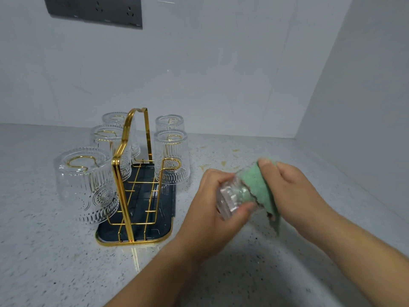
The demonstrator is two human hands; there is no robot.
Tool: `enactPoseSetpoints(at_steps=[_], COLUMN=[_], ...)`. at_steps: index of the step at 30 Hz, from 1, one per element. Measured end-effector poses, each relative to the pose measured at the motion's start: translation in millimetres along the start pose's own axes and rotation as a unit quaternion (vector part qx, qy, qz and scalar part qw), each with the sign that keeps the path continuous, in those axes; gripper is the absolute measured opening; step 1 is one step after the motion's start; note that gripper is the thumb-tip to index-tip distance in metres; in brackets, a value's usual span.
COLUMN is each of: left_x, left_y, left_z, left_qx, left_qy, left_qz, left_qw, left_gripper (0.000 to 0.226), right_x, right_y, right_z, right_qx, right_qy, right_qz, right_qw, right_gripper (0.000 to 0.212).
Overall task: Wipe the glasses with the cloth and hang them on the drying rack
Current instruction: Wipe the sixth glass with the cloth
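Note:
My left hand point(212, 209) grips a clear ribbed glass point(234, 199), held on its side above the counter. My right hand point(292, 191) holds a green cloth point(257, 185) pressed over the glass's open end; part of the cloth seems pushed inside. A gold wire drying rack point(130, 180) with a tall handle stands on a dark tray point(164, 233) to the left. Several ribbed glasses hang upside down on its prongs: a near left glass point(86, 185), a near right glass point(171, 156), and more behind.
The speckled pale counter point(66, 262) has yellowish stains point(223, 163) behind my hands. White walls meet in a corner at the right. A dark socket panel point(95, 11) sits high on the back wall.

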State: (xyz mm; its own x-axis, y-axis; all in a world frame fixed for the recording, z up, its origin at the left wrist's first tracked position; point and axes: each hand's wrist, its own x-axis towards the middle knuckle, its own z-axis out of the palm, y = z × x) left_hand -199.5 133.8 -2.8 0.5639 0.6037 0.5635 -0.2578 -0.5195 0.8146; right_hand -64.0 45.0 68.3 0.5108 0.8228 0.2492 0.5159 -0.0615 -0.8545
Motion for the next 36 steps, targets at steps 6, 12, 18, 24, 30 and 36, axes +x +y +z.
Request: enactPoseSetpoints(at_steps=[6,12,18,24,30,36], left_x=[1,1,2,13,28,32], left_y=[-12,-5,-1,0,36,52], left_z=[4,5,-2,-5,23,33], left_qx=[0.128,0.034,-0.140,-0.257,-0.284,-0.276], left_qy=[-0.060,-0.071,-0.031,0.042,0.132,0.219], left_qz=[0.037,-0.107,-0.210,-0.239,-0.194,-0.154], left_qw=[0.989,0.991,0.967,0.935,0.930,0.923], left_gripper=[0.083,0.071,0.043,0.069,0.058,0.059], right_x=[3,-7,-3,-30,-56,-61], right_y=[-4,-7,-3,3,2,-12], right_z=[-10,3,-2,-3,40,44], right_qx=[-0.049,-0.145,0.240,0.516,0.603,0.617], right_qy=[-0.025,0.024,0.208,0.152,0.020,0.009], right_qz=[0.036,-0.115,-0.049,0.101,0.144,0.119], right_qw=[0.998,0.982,0.947,0.837,0.785,0.778], right_gripper=[0.053,0.046,0.035,0.050,0.053,0.060])
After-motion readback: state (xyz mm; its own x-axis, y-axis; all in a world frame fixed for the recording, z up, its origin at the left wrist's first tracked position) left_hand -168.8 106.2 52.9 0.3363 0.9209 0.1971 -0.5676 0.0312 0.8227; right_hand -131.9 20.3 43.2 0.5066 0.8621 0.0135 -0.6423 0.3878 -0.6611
